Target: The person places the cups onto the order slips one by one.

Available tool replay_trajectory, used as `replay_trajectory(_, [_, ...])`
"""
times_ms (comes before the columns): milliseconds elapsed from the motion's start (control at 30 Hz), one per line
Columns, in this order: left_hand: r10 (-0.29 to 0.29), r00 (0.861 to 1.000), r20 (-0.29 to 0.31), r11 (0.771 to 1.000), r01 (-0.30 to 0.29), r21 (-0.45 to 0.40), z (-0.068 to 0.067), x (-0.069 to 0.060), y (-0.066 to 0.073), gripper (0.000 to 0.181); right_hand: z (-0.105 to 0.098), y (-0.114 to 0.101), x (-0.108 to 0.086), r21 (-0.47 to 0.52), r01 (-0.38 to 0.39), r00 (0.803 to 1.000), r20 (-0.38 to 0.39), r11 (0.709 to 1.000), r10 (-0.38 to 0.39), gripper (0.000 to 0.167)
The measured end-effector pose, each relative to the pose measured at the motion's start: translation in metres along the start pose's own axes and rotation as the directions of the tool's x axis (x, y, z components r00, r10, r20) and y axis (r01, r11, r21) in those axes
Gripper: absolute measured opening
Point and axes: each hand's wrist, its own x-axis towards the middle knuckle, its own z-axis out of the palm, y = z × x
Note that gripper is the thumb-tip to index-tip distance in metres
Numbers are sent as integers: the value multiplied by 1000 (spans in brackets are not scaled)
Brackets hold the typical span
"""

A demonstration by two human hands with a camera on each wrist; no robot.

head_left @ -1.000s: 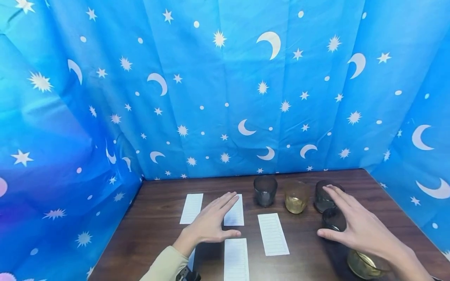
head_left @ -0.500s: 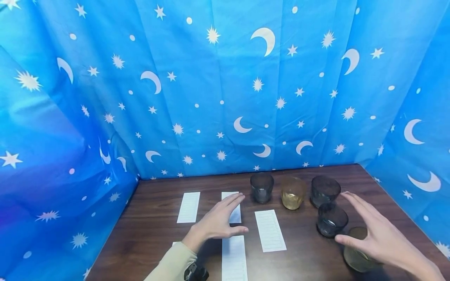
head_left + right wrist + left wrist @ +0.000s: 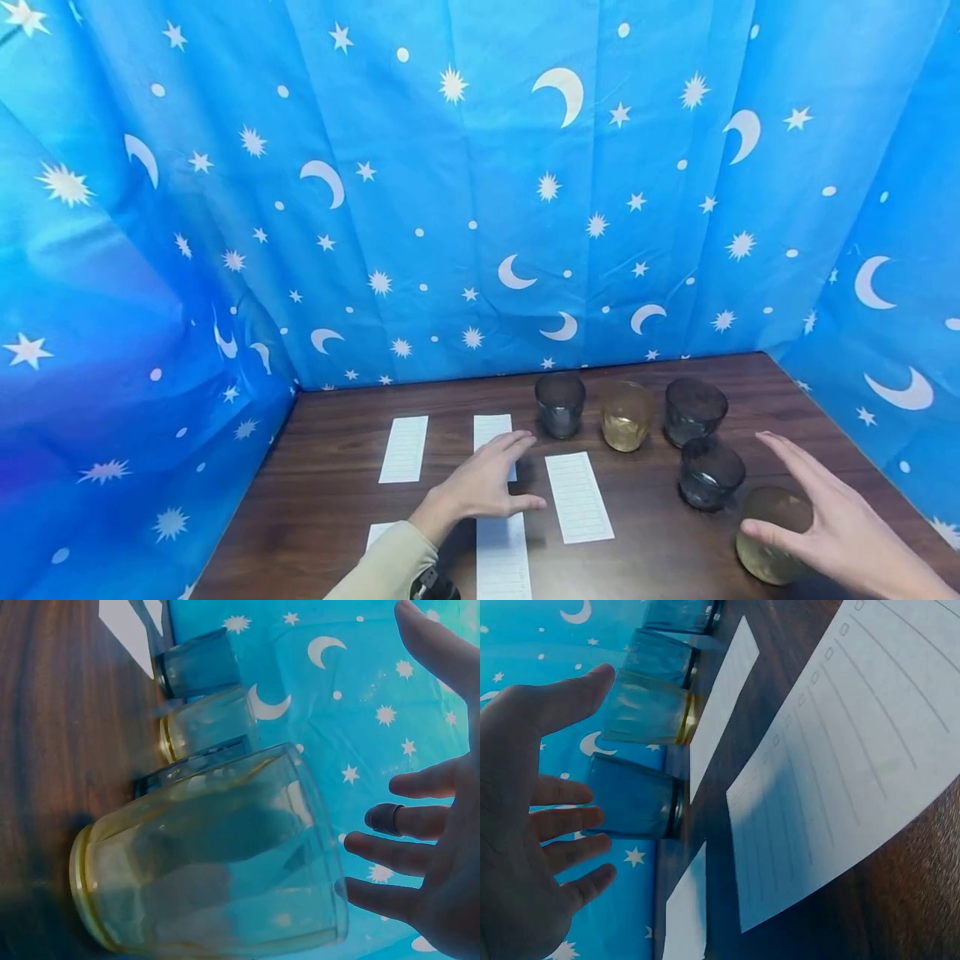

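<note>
My left hand (image 3: 486, 483) hovers above the lined paper slips, thumb and fingers spread and holding nothing. Beneath it are a back slip (image 3: 491, 427) and a front slip (image 3: 502, 558), both partly covered; another slip (image 3: 579, 497) lies just to its right. My right hand (image 3: 840, 525) is spread near an amber glass (image 3: 761, 550) at the front right, its thumb in front of the glass in the head view. From the right wrist, the fingers appear above the rim of that amber glass (image 3: 217, 855); whether a fingertip touches it I cannot tell.
Behind stand a dark glass (image 3: 560, 406), a second amber glass (image 3: 627, 417) and two more dark glasses, one (image 3: 695, 411) behind the other (image 3: 710, 473). One slip (image 3: 403, 450) lies at the left. A blue star-and-moon curtain (image 3: 465, 183) borders the wooden table (image 3: 322, 500).
My right hand has shifted right, away from the dark glasses, which now show more fully. My left hand has drifted slightly right. The head view has also moved a little.
</note>
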Motion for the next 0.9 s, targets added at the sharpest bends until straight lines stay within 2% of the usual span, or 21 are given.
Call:
replay_trajectory(67, [-5,1000,14,1000,5,3,4,1,1,89,9,13,0,-2,-12,1000,18,1000,12,108])
replay_trajectory(200, [-10,999,46,1000,9,15,13,4,1,90,36,53,2,-31,-40,999,21,999,41,111])
replay_trajectory(300, [-25,998,53,999,23,30,20,7,2,90,49,79,4,-41,-33,999,7,999,34,110])
replay_trajectory(433, [-33,998,59,999,30,44,27,12,4,89,57,96,4,-40,-17,1000,3,999,18,109])
replay_trajectory(600, [-37,997,71,998,34,46,33,15,5,90,70,116,2,-13,-42,997,63,999,42,106])
replay_trajectory(700, [-43,996,77,998,39,49,35,17,6,91,76,124,1,-6,-56,995,78,998,57,105])
replay_trajectory(767, [-47,995,83,998,43,53,36,19,6,92,75,123,-1,-11,-76,993,88,997,77,107])
replay_trajectory(900, [-66,994,88,996,61,59,40,20,7,93,59,95,-4,-18,-120,985,118,993,122,111])
